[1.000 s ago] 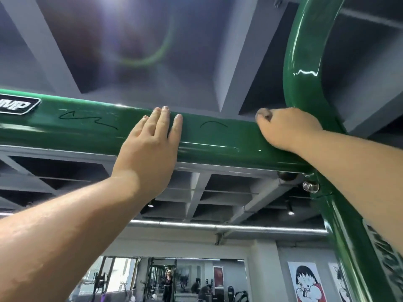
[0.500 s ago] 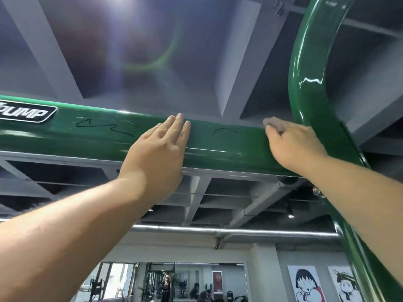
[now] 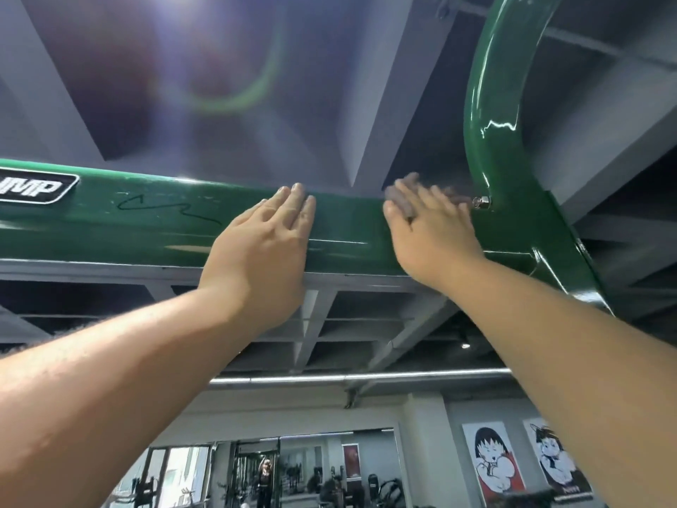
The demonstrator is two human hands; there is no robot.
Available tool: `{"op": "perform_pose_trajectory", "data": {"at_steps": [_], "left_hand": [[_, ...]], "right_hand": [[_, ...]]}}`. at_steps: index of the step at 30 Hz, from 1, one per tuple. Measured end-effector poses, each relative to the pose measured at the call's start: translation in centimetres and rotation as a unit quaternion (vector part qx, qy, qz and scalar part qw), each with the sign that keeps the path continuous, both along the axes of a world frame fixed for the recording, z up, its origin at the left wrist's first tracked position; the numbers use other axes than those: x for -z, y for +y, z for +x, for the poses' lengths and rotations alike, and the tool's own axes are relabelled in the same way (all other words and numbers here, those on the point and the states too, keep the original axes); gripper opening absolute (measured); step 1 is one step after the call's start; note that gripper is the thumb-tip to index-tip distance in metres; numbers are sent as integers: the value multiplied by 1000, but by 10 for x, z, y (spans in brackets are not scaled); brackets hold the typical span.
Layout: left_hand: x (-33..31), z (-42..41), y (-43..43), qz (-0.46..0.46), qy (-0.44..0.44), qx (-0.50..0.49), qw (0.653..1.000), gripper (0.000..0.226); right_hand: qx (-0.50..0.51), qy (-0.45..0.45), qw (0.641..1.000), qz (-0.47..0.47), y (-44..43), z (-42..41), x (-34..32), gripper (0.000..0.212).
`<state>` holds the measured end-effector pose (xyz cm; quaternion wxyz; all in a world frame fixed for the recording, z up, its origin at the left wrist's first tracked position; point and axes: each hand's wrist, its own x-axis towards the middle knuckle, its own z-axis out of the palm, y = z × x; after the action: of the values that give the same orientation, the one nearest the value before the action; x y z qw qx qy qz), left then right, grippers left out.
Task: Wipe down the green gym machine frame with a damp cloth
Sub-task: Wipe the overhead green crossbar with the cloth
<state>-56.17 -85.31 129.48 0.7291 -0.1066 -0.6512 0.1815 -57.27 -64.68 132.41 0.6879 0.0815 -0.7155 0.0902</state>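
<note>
The left hand [image 3: 262, 243] lies flat against the near face of the glossy green metal crossbeam [image 3: 128, 229], fingers straight and close together, tips reaching its upper edge, holding nothing; the right hand [image 3: 434, 229] lies just to its right on the same beam, fingers straight and slightly spread, pressing a crumpled grey cloth [image 3: 397, 194] against the beam's upper edge; the cloth is blurred and shows only around the fingertips, so its full shape cannot be told; both forearms reach up from the lower corners. Just beside the right hand's fingertips a small silver hex bolt [image 3: 482, 202] sits where the crossbeam meets the curved green metal upright [image 3: 491, 104], which bends upward; left of the left hand a thin black scribble mark [image 3: 165, 209] runs across the paint; farther left a black label with white letters [image 3: 36, 188] is cut off at the edge of view. Above is a grey coffered ceiling [image 3: 384, 86] with a bright glare; below the beam a silver pipe [image 3: 329, 379] runs across; on the far wall at lower right hang two cartoon posters [image 3: 492, 467]; small gym machines [image 3: 263, 478] stand in the distance.
</note>
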Motion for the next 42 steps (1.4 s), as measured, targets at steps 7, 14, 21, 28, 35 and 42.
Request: {"op": "perform_pose_trajectory", "data": {"at_steps": [7,14,21,28,35,42], "left_hand": [[-2,13,-20,-56,-53,117,990,102],[-5,9,-43,-107,57,45,992,52],[3,0,-43,-88,59,76,991,58],[7,3,-46,-96,32,82,991,63],[6,-1,-49,-96,49,87,990,65],[21,-21,-21,-65,101,59,991,68]], "right_hand": [[14,97,984,152,16,-13,48,54],[-47,-20,998,20,-47,22,-26,51],[-59,-100,990,-85,-2,31,-33,42],[-181,-148,971,-45,-80,40,-63,48],[-62,48,994,-79,-5,11,-6,62],[-25,134,984,113,-29,-31,67,55]]}}
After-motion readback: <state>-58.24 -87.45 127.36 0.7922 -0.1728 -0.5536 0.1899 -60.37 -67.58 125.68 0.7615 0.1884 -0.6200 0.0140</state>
